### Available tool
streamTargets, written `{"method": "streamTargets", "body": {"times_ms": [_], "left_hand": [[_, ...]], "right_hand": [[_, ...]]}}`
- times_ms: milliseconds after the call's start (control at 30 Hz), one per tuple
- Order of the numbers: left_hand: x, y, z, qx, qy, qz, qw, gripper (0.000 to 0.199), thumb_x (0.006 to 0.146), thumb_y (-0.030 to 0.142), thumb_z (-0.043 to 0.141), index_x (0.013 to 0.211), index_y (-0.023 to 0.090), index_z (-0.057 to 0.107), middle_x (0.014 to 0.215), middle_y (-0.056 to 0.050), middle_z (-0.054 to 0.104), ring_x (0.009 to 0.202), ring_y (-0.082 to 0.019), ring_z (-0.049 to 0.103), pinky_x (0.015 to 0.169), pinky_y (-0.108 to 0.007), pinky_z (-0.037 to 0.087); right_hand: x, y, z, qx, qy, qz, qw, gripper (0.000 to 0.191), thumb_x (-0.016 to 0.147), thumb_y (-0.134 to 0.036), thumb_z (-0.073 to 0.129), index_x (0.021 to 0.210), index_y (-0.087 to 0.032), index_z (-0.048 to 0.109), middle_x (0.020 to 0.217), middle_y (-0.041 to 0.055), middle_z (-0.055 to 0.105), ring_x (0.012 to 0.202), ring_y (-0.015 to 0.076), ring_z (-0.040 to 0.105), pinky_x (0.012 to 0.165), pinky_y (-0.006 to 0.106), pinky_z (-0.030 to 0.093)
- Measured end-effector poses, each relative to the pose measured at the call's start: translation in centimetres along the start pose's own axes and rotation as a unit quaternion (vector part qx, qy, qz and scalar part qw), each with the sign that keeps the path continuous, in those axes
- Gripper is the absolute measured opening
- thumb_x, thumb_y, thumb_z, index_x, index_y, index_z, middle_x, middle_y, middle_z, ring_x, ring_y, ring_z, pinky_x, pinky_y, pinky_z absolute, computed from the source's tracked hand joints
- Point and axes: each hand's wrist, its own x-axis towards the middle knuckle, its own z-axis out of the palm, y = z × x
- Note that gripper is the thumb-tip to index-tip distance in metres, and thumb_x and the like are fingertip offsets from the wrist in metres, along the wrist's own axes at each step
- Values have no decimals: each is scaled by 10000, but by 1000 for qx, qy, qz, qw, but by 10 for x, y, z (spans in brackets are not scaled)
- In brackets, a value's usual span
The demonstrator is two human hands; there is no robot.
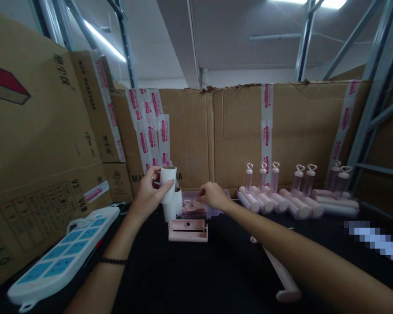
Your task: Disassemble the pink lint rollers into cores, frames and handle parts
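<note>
My left hand is wrapped round a white paper roll with a brown cardboard core, held upright. Below and beside it stand more white rolls. My right hand has its fingers curled together over a translucent purple tray with small pink parts in it; what its fingertips hold, if anything, is hidden. In front of the tray a pink roller housing lies on the black tabletop. Partly beneath my right forearm rests a long pink handle piece.
Several pink rollers lie in a row at the back right, with clear heart-topped tubes standing on them. A white power strip with blue sockets sits at left. Cardboard walls enclose the back and left. A pixelated patch is at right.
</note>
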Motion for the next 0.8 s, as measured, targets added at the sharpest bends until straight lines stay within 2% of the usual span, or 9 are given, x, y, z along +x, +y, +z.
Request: {"method": "streamTargets", "body": {"times_ms": [200,300,400,533,633,700,800], "left_hand": [[1,2,-34,-15,-167,-87,982,477,754,484,761,1076,219,531,989,-51,714,902,-265,700,715,-333,550],[0,-4,-47,-16,-228,-123,966,501,751,469,778,1114,235,524,1014,-48,719,960,-274,705,731,-337,564],[-1,-18,-56,-8,-272,-151,950,482,722,429,810,1062,233,530,956,-28,708,908,-260,709,670,-310,563],[-4,-31,-59,3,-310,-184,933,457,690,370,828,995,226,519,853,2,669,776,-239,702,558,-291,564],[-9,-32,-56,11,-317,-207,926,445,664,322,830,974,217,528,891,-10,662,820,-254,712,590,-333,612],[-12,-32,-53,18,-310,-217,925,431,646,298,830,951,210,539,890,-10,651,816,-248,708,592,-344,624],[-14,-32,-46,30,-300,-221,927,431,601,261,843,915,204,554,863,2,635,786,-228,692,573,-323,619]], "right_hand": [[12,-17,18,-70,-31,44,996,332,979,-341,654,1268,-181,623,1282,99,640,1096,249,662,911,448,576],[8,-23,22,-86,-22,55,995,342,979,-346,654,1272,-172,620,1280,103,640,1095,252,663,912,456,575],[1,-24,20,-87,-6,50,995,337,982,-351,650,1265,-171,623,1269,101,646,1083,247,667,906,452,577],[-13,-18,9,-74,37,35,996,302,986,-362,644,1213,-164,643,1212,89,671,1040,229,679,894,442,578],[-31,-9,-5,-54,76,7,996,226,1000,-366,604,1014,-166,707,1014,65,731,937,211,701,842,379,554],[-47,-1,-15,-35,101,-22,994,284,1005,-336,554,839,-186,729,853,64,748,851,214,710,749,313,499],[-76,13,-28,-7,128,-61,990,349,990,-316,523,728,-190,716,740,50,739,717,196,682,637,293,412]]}}
